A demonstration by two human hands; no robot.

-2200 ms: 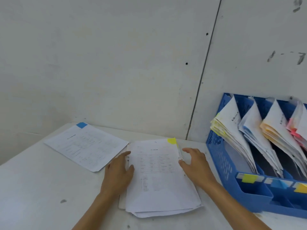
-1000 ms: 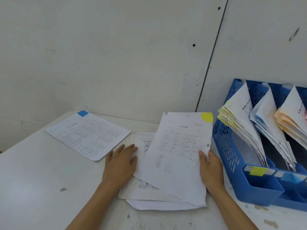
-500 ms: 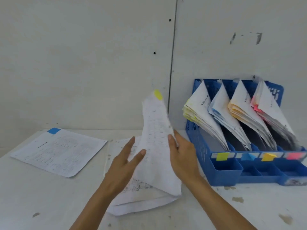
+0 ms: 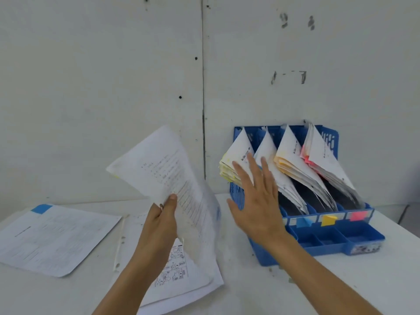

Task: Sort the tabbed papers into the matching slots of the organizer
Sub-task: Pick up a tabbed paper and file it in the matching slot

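Note:
My left hand (image 4: pixel 162 221) pinches a printed sheet (image 4: pixel 168 171) and holds it up in the air, tilted left; a sliver of yellow tab shows at its left edge. My right hand (image 4: pixel 256 201) is open with fingers spread, in front of the leftmost slot of the blue organizer (image 4: pixel 322 242). Its fingertips are at the yellow-tabbed papers (image 4: pixel 229 164) there. The organizer's other slots hold blue-, orange- and pink-tabbed papers. A stack of papers (image 4: pixel 181 269) lies on the table under my left arm.
A separate sheet with a blue tab (image 4: pixel 52 235) lies flat at the left of the white table (image 4: pixel 341 280). The organizer stands against the grey wall. Colour labels mark the front of the organizer's slots.
The yellow-tabbed sheet went from my right hand to my left hand, which now holds it up alone. My right hand let go and reached to the organizer's leftmost slot.

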